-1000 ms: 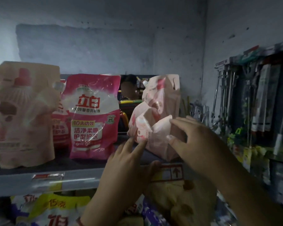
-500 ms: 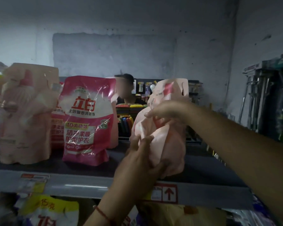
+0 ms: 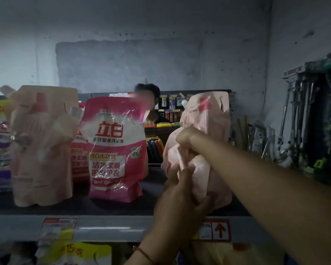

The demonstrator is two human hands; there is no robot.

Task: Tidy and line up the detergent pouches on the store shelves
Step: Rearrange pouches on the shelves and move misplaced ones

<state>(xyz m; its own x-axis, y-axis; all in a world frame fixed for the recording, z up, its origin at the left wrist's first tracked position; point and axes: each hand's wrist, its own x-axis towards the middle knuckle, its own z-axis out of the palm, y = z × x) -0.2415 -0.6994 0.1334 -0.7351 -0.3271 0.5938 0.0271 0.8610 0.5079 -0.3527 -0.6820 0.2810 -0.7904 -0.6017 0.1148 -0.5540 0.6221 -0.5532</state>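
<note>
Pale pink pouch (image 3: pixel 214 131) stands at the shelf (image 3: pixel 107 226) front, right of the bright pink pouch (image 3: pixel 116 150). My left hand (image 3: pixel 182 196) grips its lower body, right hand (image 3: pixel 185 136) pinches the crumpled middle — soft, slumping film (likely slippery); hold low.

Grey shelf (image 3: pixel 107 228) w/ 3 front pouches: pale (image 3: pixel 42 146), pink (image 3: pixel 117 150), crumpled (image 3: pixel 208 150)

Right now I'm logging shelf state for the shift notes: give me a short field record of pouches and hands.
shelf: grey top shelf, price tags on its edge
standing pouches: pale peach pouch at left, bright pink pouch beside it
handled pouch: crumpled pale pink pouch, at right
left hand: grips its lower part
right hand: grips its middle
</note>
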